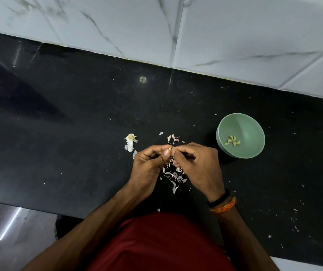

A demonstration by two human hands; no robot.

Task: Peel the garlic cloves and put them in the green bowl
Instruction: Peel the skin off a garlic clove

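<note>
Above the black counter my left hand (150, 163) pinches a small garlic clove (169, 148) between thumb and fingers. My right hand (195, 165) meets it from the right, its fingertips pinching at the clove's tip. The green bowl (254, 151) stands on the counter to the right of my hands and holds several peeled cloves (232, 141). Loose pinkish skins (174, 177) lie under and between my hands, and a few more skins (173, 138) lie just beyond them.
The leftover garlic root and white husk (129, 142) lie left of my hands. Small skin flakes (295, 225) dot the counter at the right. A white tiled wall (235, 36) rises behind the counter. The counter's front edge (19, 206) runs at the lower left.
</note>
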